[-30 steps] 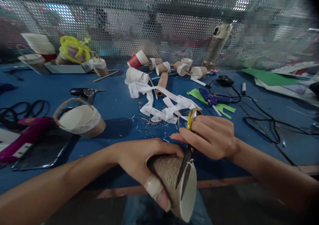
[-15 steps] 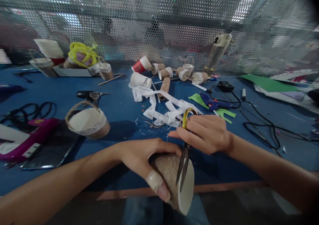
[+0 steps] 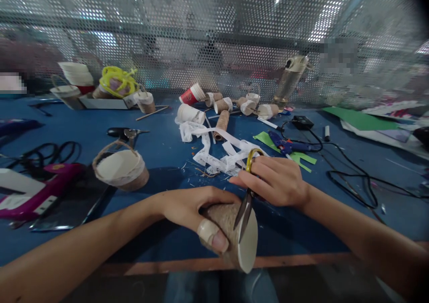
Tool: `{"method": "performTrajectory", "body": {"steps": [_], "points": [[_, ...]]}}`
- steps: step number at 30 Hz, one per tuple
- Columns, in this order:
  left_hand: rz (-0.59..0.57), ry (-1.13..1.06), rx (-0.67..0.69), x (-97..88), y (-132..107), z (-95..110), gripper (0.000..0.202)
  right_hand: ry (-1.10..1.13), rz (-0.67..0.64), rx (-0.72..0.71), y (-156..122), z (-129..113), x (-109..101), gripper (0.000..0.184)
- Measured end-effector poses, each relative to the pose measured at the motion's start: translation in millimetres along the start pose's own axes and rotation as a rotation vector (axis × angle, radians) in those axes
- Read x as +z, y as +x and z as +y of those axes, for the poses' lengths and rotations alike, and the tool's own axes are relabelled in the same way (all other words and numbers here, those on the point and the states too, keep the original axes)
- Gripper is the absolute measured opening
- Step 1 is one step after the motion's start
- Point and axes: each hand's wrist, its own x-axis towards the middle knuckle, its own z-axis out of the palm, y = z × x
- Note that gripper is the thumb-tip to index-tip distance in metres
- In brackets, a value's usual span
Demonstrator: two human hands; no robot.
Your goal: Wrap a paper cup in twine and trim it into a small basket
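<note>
While twine-wrapped cup [image 3: 221,216] is tilted over near edge of bench [image 3: 83,124], white mouth facing right, we grip it with left hand [image 3: 187,207], fingers curled around wall, thumb bandaged. We hold scissors [image 3: 248,200] in right hand [image 3: 276,180], fingers closed on yellow handle; blades slightly parted at cup rim. Beyond hands: white lace strip [image 3: 216,163]. At left: handled basket [image 3: 134,178]. At right: blue glue gun [image 3: 286,145].

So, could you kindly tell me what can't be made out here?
In the head view:
- Cup: its base, hidden by the left hand.
- Scissors: part of the handles, covered by the right hand.
- Purple tool: its far left, cut off by the picture's edge.
- Beyond the mesh: blurred and screened by it.
</note>
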Motion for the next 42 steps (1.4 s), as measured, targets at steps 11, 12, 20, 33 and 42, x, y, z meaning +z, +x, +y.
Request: {"method": "performTrajectory", "body": {"steps": [11,12,20,33,42], "points": [[-0.016,0.069,-0.060,0.8,0.7,6.2,0.071,-0.007,0.000,-0.001,1.9,3.3,-6.4,0.014],[-0.021,0.067,-0.062,1.0,0.8,7.0,0.070,-0.007,0.009,-0.009,2.5,3.9,-7.4,0.015],[-0.088,0.063,-0.084,4.7,1.4,7.3,0.083,-0.001,0.088,-0.039,7.5,1.3,-9.6,0.019],[-0.044,-0.010,-0.052,1.9,-0.7,1.9,0.066,-0.050,0.036,0.001,6.1,0.4,-7.2,0.014],[-0.069,0.022,-0.026,1.6,0.4,-1.5,0.067,-0.012,0.074,0.027,4.6,-3.2,-2.5,0.017]]}}
